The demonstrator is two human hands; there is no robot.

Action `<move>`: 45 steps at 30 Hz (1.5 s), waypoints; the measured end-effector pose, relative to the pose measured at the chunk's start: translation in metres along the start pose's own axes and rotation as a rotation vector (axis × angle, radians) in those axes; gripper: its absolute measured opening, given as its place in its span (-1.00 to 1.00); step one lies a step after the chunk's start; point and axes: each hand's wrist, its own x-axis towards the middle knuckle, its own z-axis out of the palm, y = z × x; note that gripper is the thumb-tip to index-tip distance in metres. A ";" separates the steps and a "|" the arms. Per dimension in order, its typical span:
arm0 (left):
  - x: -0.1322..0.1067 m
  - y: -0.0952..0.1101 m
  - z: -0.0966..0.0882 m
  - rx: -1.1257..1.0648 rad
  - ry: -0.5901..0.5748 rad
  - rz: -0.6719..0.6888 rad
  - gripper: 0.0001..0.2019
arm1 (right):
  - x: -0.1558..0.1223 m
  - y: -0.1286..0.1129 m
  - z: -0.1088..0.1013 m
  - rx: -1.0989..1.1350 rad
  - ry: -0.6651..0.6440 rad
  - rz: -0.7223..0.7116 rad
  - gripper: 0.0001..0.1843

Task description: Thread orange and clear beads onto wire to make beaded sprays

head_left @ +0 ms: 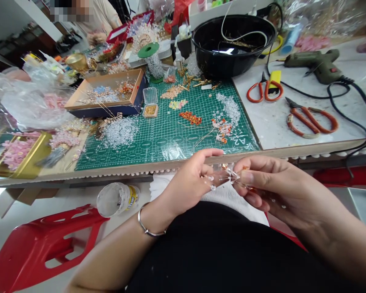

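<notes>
In front of my body, just off the table's edge, both hands meet at a small beaded wire spray (231, 176) with clear beads and some orange bits. My right hand (274, 181) pinches it between thumb and fingertips. My left hand (190, 179), with a silver bangle at the wrist, closes its fingers on the other side of the spray, one finger stretched out above. Clear beads hang by the left fingers. Beyond lie orange beads (190, 118), an orange-and-clear beaded piece (223, 129) and loose clear beads (230, 106) on the green cutting mat (171, 142).
At the right are red-handled scissors (312, 118), orange-handled pliers (265, 90) and a glue gun (317, 65) with its cord. A black basin (232, 49) stands behind the mat. An open box (106, 91) and a bead heap (118, 132) lie left. Another person (97, 20) is at the back.
</notes>
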 end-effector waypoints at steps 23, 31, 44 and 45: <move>0.017 0.040 -0.043 0.675 -0.283 0.281 -0.88 | -0.010 0.011 -0.012 -0.445 -0.146 0.157 -0.75; 0.036 0.079 -0.043 1.077 -0.444 0.371 -0.83 | -0.011 0.017 -0.014 -0.840 -0.214 0.118 -0.82; -0.006 0.086 -0.022 1.411 0.506 0.844 -0.81 | 0.004 0.005 -0.019 -1.127 0.133 -0.196 -0.76; -0.008 0.084 -0.015 1.442 0.407 0.822 -0.80 | 0.005 0.005 -0.018 -1.132 0.134 -0.208 -0.75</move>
